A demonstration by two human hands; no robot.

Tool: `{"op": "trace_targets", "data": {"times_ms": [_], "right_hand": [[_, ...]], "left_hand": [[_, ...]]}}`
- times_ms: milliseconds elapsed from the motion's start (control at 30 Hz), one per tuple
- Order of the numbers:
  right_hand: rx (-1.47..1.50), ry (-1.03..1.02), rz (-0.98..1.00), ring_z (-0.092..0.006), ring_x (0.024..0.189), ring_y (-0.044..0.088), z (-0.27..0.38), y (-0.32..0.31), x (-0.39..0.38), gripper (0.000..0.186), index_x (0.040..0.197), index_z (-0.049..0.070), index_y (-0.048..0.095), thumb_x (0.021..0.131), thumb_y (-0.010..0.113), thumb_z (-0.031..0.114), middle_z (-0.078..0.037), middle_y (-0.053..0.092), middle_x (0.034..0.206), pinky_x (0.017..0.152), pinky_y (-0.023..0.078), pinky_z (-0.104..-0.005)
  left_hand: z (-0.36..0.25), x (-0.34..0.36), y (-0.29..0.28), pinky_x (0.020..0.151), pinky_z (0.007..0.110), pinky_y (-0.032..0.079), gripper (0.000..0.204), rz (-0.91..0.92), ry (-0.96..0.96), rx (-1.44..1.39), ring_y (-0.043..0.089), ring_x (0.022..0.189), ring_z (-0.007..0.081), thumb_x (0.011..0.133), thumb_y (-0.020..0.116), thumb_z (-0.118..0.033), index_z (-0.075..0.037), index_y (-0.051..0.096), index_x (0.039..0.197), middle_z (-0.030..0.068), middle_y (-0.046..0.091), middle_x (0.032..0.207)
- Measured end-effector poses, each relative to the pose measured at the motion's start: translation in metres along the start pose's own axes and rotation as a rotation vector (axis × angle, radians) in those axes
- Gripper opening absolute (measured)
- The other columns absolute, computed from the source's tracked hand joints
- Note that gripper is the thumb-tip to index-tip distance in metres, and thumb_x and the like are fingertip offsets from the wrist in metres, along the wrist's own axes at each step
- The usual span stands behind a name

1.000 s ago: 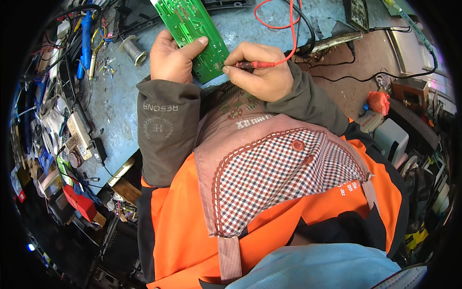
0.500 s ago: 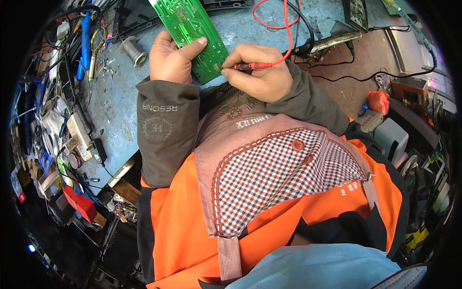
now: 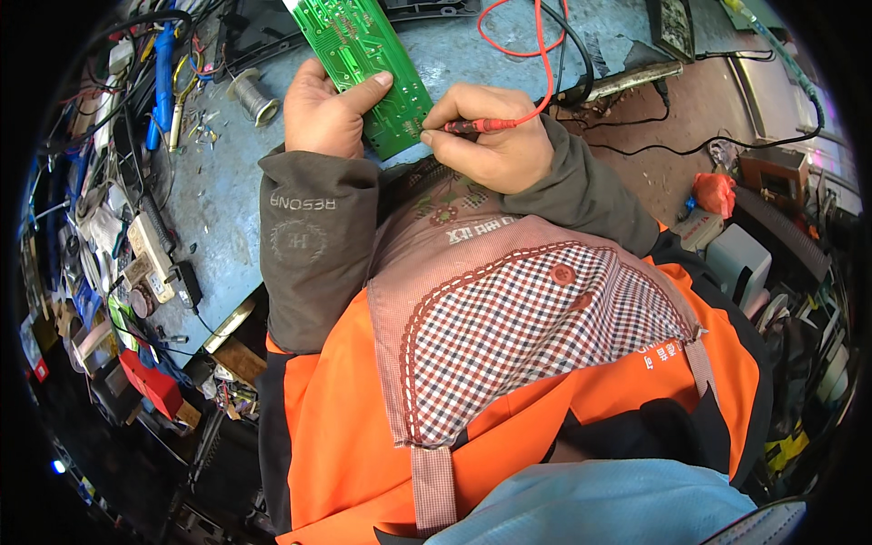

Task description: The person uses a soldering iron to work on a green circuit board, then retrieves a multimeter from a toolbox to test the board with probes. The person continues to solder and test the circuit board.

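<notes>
Left hand (image 3: 329, 113) grips the green printed circuit board (image 3: 400, 91), right hand (image 3: 504, 145) pinches the red test probe (image 3: 489, 124); positions have barely shifted, so probing apparently stays near one end

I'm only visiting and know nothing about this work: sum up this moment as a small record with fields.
Left hand: grips a green circuit board, thumb on its face
Right hand: holds a red test probe like a pen, near the board's lower end
Cable: red lead from the probe
Bench: blue top, with a spool of silvery wire left of the board
Unclear: whether the probe's tip touches the board
</notes>
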State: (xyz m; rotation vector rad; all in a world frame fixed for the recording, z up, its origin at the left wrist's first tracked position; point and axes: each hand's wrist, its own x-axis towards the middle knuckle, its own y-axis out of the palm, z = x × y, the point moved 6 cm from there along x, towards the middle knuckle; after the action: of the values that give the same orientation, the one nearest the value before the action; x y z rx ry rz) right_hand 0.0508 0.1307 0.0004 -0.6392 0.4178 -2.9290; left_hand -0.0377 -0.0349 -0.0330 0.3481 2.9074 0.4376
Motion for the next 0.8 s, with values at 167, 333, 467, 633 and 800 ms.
{"op": "trace_targets", "data": {"times_ms": [167, 333, 467, 633, 800], "right_hand": [[0.018, 0.036, -0.013, -0.014, 0.069, 0.064, -0.0013, 0.0012, -0.002, 0.009, 0.091, 0.0, 0.069, 0.085, 0.075, 0.003, -0.007, 0.068, 0.079, 0.061, 0.049, -0.0295], [0.036, 0.005, 0.005, -0.0141, 0.069, 0.064, -0.0028, 0.0033, 0.0001, 0.008, 0.091, 0.0, 0.069, 0.087, 0.075, 0.003, -0.007, 0.068, 0.078, 0.062, 0.049, -0.0291], [0.017, 0.052, 0.012, -0.0137, 0.07, 0.064, -0.0026, 0.0012, -0.0009, 0.008, 0.091, 0.0, 0.069, 0.087, 0.075, 0.003, -0.007, 0.068, 0.08, 0.062, 0.049, -0.0285], [0.023, 0.003, 0.011, -0.013, 0.071, 0.064, -0.0019, 0.0031, -0.0007, 0.008, 0.092, 0.0, 0.069, 0.087, 0.074, 0.002, -0.007, 0.068, 0.08, 0.062, 0.049, -0.0284], [0.026, 0.008, -0.01, -0.013, 0.069, 0.063, -0.0026, 0.0034, -0.0014, 0.008, 0.091, 0.0, 0.069, 0.086, 0.074, 0.002, -0.007, 0.067, 0.078, 0.062, 0.049, -0.0287]], "left_hand": [[-0.0003, -0.0012, 0.0009, 0.08, 0.037, 0.063, 0.034, 0.021, 0.016, -0.019, 0.075, 0.09, 0.024, 0.086, 0.071, 0.012, 0.006, 0.059, 0.118, 0.0177, 0.075, 0.104], [-0.0032, -0.0018, 0.0024, 0.079, 0.037, 0.063, 0.034, 0.007, -0.009, -0.001, 0.075, 0.089, 0.0239, 0.086, 0.071, 0.012, 0.006, 0.06, 0.117, 0.0169, 0.075, 0.104], [-0.0012, -0.0016, 0.0007, 0.079, 0.037, 0.063, 0.033, 0.002, 0.003, -0.022, 0.075, 0.089, 0.0239, 0.086, 0.071, 0.012, 0.006, 0.06, 0.116, 0.0168, 0.075, 0.103], [-0.0026, -0.0022, 0.0019, 0.079, 0.037, 0.063, 0.033, 0.006, -0.002, -0.008, 0.075, 0.089, 0.0239, 0.087, 0.071, 0.011, 0.006, 0.059, 0.117, 0.0176, 0.074, 0.104], [-0.0011, -0.0017, 0.0001, 0.08, 0.037, 0.063, 0.033, -0.001, 0.007, -0.005, 0.075, 0.09, 0.0236, 0.087, 0.071, 0.011, 0.006, 0.059, 0.117, 0.0181, 0.074, 0.106]]}}
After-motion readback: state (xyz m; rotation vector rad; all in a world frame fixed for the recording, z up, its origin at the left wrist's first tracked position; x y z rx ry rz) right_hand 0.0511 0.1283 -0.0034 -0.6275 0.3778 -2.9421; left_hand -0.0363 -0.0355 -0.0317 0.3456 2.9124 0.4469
